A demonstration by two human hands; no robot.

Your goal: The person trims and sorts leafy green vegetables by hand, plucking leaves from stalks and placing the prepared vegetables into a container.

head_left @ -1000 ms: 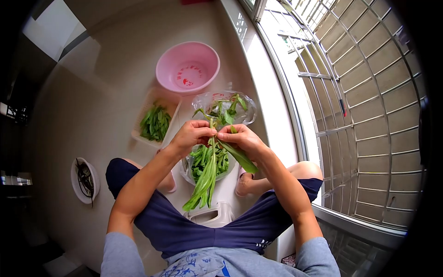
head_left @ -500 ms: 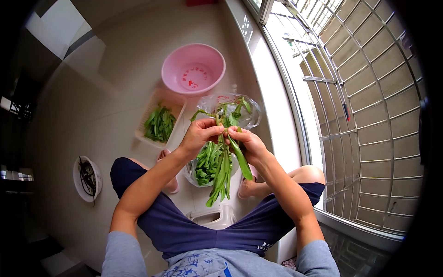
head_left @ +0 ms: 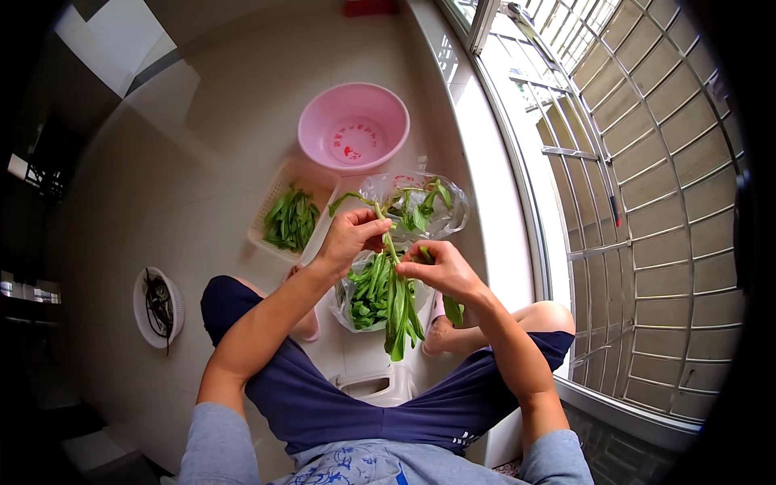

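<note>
My left hand [head_left: 360,236] pinches the upper stem of a leafy green stalk [head_left: 399,311], whose long leaves hang down between my knees. Lower on the same stalk, the thumb and fingertips of my right hand [head_left: 446,273] are closed at the base of the leaves. A separate-looking leaf [head_left: 453,311] sticks out below my right palm, partly hidden by the hand. Under the stalk, a clear plastic bag [head_left: 343,311] holds a heap of greens [head_left: 370,293]. Just beyond my hands, another clear bag [head_left: 454,191] has more leafy stalks [head_left: 420,212] in it.
A pale plastic basket [head_left: 260,233] with picked leaves [head_left: 291,220] stands left of the bags. Behind it is a pink basin [head_left: 353,121]. Far left sits a small white basket [head_left: 175,311] with dark strands. A stool [head_left: 396,388] lies between my legs; a barred window [head_left: 638,202] runs along the right.
My right hand has moved down the stalk, away from my left hand. The broad leaf that hung at the right now sits within my right hand. The whole view has shifted slightly.
</note>
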